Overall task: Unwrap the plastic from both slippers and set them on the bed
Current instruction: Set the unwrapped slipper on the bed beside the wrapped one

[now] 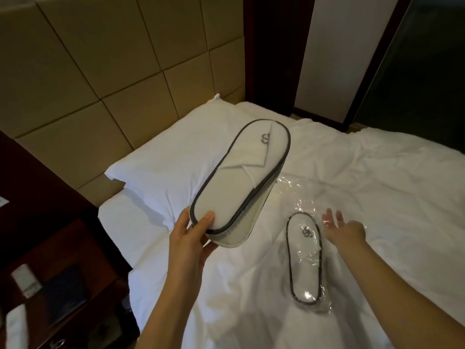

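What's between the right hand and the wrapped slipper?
Nothing visible. The right hand hovers open just right of the wrapped slipper on the bed; loose plastic lies beyond, not between.

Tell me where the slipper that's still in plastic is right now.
The wrapped slipper lies flat on the bed, lower right of centre in the head view, just left of the open right hand and beside the loose plastic sheet.

Bare slipper [236, 177] in left grip [187, 238] above bed [377, 172]; wrapped slipper [305, 258] lies right, loose plastic [299, 192] behind it.
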### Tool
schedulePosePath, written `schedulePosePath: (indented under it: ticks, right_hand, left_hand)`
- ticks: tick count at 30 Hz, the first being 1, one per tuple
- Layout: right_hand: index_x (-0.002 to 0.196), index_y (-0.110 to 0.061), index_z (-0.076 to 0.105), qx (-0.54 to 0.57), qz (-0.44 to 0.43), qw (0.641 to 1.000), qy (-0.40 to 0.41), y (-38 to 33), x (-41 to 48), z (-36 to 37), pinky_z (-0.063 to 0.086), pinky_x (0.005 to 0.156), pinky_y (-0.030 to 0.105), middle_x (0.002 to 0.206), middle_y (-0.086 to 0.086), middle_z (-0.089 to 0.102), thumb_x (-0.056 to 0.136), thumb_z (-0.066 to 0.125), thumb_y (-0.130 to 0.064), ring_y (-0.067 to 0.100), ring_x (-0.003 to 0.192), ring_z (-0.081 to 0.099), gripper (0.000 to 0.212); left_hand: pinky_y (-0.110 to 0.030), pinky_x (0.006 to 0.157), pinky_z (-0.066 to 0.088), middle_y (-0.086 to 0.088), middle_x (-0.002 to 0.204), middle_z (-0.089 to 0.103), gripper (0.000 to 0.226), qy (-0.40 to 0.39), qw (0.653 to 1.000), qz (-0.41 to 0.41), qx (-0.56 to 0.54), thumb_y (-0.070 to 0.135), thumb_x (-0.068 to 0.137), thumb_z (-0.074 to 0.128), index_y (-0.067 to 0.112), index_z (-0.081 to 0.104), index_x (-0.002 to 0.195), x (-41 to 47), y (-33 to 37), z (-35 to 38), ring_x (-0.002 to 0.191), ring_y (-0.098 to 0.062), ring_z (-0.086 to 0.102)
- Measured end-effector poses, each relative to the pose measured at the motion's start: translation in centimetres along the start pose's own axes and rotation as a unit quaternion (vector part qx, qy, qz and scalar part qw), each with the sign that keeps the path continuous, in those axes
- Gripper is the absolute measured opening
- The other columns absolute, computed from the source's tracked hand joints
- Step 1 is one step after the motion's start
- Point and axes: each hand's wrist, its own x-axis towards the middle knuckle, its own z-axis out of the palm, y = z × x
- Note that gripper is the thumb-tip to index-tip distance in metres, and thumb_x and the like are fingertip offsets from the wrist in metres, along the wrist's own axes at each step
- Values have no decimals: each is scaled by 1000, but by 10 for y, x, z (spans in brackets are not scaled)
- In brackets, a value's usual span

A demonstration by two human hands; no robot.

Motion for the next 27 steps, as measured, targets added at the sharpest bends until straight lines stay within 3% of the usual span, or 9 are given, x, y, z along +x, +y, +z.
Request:
schedulePosePath:
  ticks: [3, 6, 7, 12, 17, 22, 27]
  right_hand:
    - [115, -3, 49, -6, 7, 1000, 24, 11, 7, 2, 17, 119, 38, 144, 6, 45, 104, 18, -24, 34, 142, 28, 39]
    - [123, -7, 44, -78, 0, 997, 15, 23, 11, 10, 27, 114, 41, 101, 4, 56, 104, 18, -26, 30, 135, 41, 38]
    - [124, -7, 43, -91, -6, 996, 12, 28, 12, 12, 29, 113, 41, 98, 4, 55, 104, 19, -27, 29, 132, 45, 38]
    - [136, -6, 40, -154, -26, 988, 8, 49, 17, 20, 40, 105, 42, 110, 3, 57, 104, 26, -28, 28, 113, 59, 41]
    - [136, -7, 43, -179, -18, 984, 0, 65, 28, 29, 38, 107, 40, 118, 3, 57, 104, 27, -27, 24, 115, 59, 41]
    - [149, -19, 24, -240, 2, 970, -31, 74, 42, 37, 28, 112, 41, 138, 5, 52, 103, 24, -39, 27, 126, 51, 50]
    - [137, -22, 42, -372, 58, 926, -34, 82, 59, 36, 29, 109, 46, 132, 6, 50, 98, 33, -55, 28, 127, 44, 52]
  left_hand:
    - [-27, 68, 55, 3, 99, 72, 27, -4, 1000, -6, -7, 14, 86, 63, 18, 64, 113, 2, -12, 2, 83, -13, 69]
    - [-27, 69, 55, 3, 100, 72, 28, -2, 1000, -13, -17, 15, 86, 62, 21, 65, 113, 2, -23, -1, 84, -14, 69]
    - [-28, 69, 56, 3, 101, 72, 27, -1, 1000, -16, -20, 15, 86, 62, 22, 65, 113, 2, -26, -2, 84, -14, 69]
    - [-29, 69, 56, 3, 100, 74, 27, 14, 999, -27, -40, 13, 86, 62, 24, 67, 110, 3, -38, -9, 84, -14, 70]
    - [-30, 68, 56, 3, 99, 74, 27, 32, 997, -35, -54, 14, 85, 63, 26, 68, 108, 10, -42, -13, 84, -14, 69]
    - [-27, 65, 55, 4, 99, 74, 28, 35, 997, -35, -63, 16, 84, 63, 27, 68, 110, 18, -43, -19, 82, -12, 69]
    - [-27, 66, 56, 3, 100, 74, 38, 39, 997, -35, -64, 21, 75, 67, 27, 67, 113, 23, -45, -25, 84, -12, 70]
